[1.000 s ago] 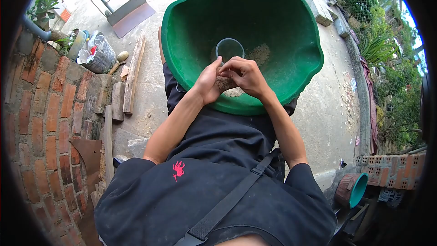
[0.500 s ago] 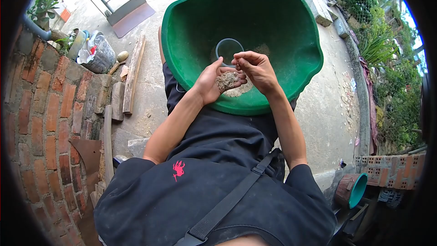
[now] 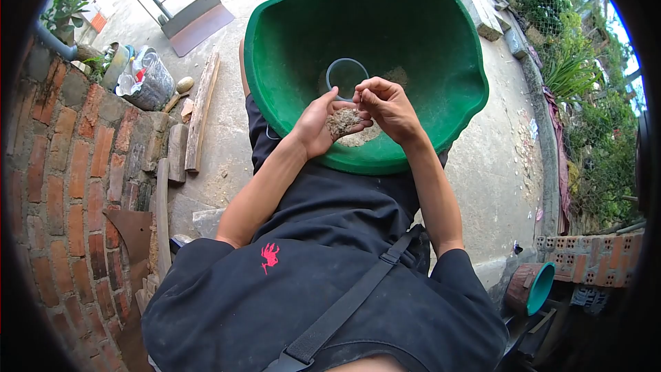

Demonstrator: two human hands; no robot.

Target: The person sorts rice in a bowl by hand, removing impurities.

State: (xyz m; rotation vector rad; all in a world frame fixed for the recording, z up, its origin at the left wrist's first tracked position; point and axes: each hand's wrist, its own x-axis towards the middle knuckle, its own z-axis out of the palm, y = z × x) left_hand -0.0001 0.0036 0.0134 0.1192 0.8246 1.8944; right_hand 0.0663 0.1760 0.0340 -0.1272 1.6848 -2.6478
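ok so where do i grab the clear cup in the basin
Take the cup by its far rim, coming straight down from above: it stands upright, mouth open, on the basin floor, and its near side is hidden behind the right hand. One finger inside, thumb outside, probably.

The big green plastic basin (image 3: 413, 41) is smooth with a dull sheen, dusted in places. Inside it, the round clear plastic cup (image 3: 346, 74) looks thin and glossy. The heap of beige grit (image 3: 342, 121) in the cupped, open palm of the left hand (image 3: 318, 126) is dry, coarse and crumbly. The black cloth shirt (image 3: 310, 289) is soft and matt, crossed by a woven black strap (image 3: 337, 313). The red brick wall (image 3: 62, 165) is rough and weathered, the grey concrete ground (image 3: 227, 131) matt and gritty, the pale wooden plank (image 3: 203, 107) raw and unpainted, and the grey metal bucket (image 3: 153, 83) dull and scuffed.
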